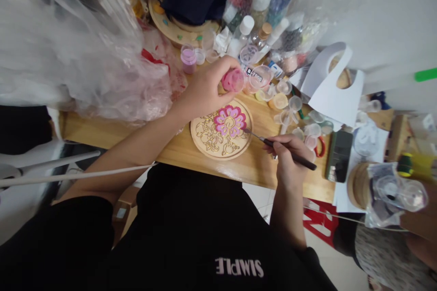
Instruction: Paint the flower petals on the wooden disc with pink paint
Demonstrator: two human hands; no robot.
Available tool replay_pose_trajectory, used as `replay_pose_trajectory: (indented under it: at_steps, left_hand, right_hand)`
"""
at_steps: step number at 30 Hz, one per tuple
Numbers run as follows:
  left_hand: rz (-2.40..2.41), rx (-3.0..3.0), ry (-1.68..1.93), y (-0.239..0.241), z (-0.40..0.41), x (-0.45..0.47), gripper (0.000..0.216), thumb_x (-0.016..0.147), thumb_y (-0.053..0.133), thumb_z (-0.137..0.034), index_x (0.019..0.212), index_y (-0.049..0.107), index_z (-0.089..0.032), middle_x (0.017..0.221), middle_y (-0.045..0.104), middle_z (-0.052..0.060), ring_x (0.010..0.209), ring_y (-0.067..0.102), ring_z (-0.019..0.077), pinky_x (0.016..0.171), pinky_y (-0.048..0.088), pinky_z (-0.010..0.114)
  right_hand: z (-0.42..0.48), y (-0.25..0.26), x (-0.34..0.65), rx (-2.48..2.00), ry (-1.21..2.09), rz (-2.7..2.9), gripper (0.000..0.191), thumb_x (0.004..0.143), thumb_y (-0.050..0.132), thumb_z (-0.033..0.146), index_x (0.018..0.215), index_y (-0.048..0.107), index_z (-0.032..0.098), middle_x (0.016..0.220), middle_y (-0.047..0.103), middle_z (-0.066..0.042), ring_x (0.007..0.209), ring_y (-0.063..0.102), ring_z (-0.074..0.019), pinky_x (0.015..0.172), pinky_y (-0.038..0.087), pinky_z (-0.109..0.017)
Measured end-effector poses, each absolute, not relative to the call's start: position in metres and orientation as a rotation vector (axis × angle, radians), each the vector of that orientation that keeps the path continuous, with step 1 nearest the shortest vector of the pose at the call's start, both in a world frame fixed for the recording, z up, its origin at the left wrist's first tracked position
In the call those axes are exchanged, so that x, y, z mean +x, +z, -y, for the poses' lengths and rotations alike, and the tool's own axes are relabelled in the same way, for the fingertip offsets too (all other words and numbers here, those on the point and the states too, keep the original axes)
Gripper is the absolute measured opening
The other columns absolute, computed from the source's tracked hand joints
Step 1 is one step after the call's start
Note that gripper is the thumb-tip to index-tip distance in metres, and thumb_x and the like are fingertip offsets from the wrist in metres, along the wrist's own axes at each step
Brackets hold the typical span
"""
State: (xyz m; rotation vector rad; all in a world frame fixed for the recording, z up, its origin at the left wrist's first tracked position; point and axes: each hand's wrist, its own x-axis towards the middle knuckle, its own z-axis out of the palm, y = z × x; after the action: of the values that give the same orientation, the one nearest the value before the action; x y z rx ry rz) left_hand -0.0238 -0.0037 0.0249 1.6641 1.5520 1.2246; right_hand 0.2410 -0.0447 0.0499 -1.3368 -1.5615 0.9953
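In my left hand (213, 84) is a small clear jar of pink paint (234, 80), tilted with its mouth to the right, above the far edge of the round wooden plaque (248, 145). The plaque bears raised gold outlines. Its large flower (229, 121) is filled with light and dark pink; the leaves and smaller shapes show bare wood. My right hand (290, 157) is closed around the black handle of a slim palette knife (268, 142). The knife's metal tip meets the right edge of the flower.
An open jar of lilac paint (188, 59) stands behind my left wrist. Bottles (246, 25), small cups (280, 101) and plastic bags (112, 54) crowd the back and left. Right of my hand lie red-handled scissors (320, 147) and a dark phone (339, 157).
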Motion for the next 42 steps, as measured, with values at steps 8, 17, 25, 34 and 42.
replay_pose_trajectory:
  at_steps: [8, 17, 25, 34, 42]
  left_hand:
    - [-1.543, 1.649, 1.262, 0.025, 0.003, -0.023, 0.031, 0.078, 0.078, -0.014, 0.103, 0.061, -0.024, 0.101, 0.066, 0.002, 0.112, 0.069, 0.0275, 0.103, 0.055, 0.041]
    - [-1.555, 1.824, 1.24, 0.014, 0.003, -0.026, 0.033, 0.085, 0.074, -0.018, 0.114, 0.059, -0.024, 0.107, 0.066, 0.003, 0.116, 0.069, 0.027, 0.104, 0.055, 0.041]
    - [-1.542, 1.704, 1.232, 0.021, 0.004, -0.025, 0.033, 0.083, 0.075, -0.019, 0.111, 0.062, -0.025, 0.107, 0.068, 0.003, 0.116, 0.068, 0.0273, 0.105, 0.055, 0.041]
    - [-1.544, 1.597, 1.194, 0.03, 0.004, -0.023, 0.032, 0.077, 0.078, -0.018, 0.105, 0.064, -0.025, 0.105, 0.069, 0.003, 0.117, 0.068, 0.0288, 0.107, 0.054, 0.041]
    - [-1.553, 1.595, 1.187, 0.032, 0.005, -0.022, 0.03, 0.078, 0.078, -0.019, 0.104, 0.063, -0.024, 0.105, 0.069, 0.003, 0.114, 0.068, 0.0287, 0.106, 0.055, 0.043]
  right_hand:
    - [0.045, 0.05, 0.242, -1.313, 1.011, 1.566, 0.007, 0.08, 0.07, 0.019, 0.078, 0.076, 0.022, 0.068, 0.077, 0.0, 0.055, 0.072, -0.016, 0.051, 0.058, -0.028]
    - [0.046, 0.051, 0.241, -1.341, 0.979, 1.619, 0.008, 0.082, 0.068, 0.022, 0.078, 0.075, 0.022, 0.068, 0.078, 0.0, 0.055, 0.071, -0.016, 0.052, 0.059, -0.028]
    - [0.046, 0.051, 0.241, -1.32, 0.998, 1.621, 0.008, 0.082, 0.069, 0.02, 0.079, 0.076, 0.022, 0.069, 0.078, 0.0, 0.055, 0.071, -0.0158, 0.052, 0.059, -0.028]
    - [0.046, 0.052, 0.241, -1.353, 1.008, 1.585, 0.008, 0.08, 0.069, 0.02, 0.077, 0.076, 0.023, 0.067, 0.077, 0.0, 0.055, 0.071, -0.0164, 0.052, 0.058, -0.028]
    - [0.045, 0.051, 0.241, -1.338, 1.02, 1.566, 0.009, 0.08, 0.069, 0.019, 0.077, 0.076, 0.023, 0.068, 0.078, 0.001, 0.056, 0.072, -0.0158, 0.053, 0.058, -0.027]
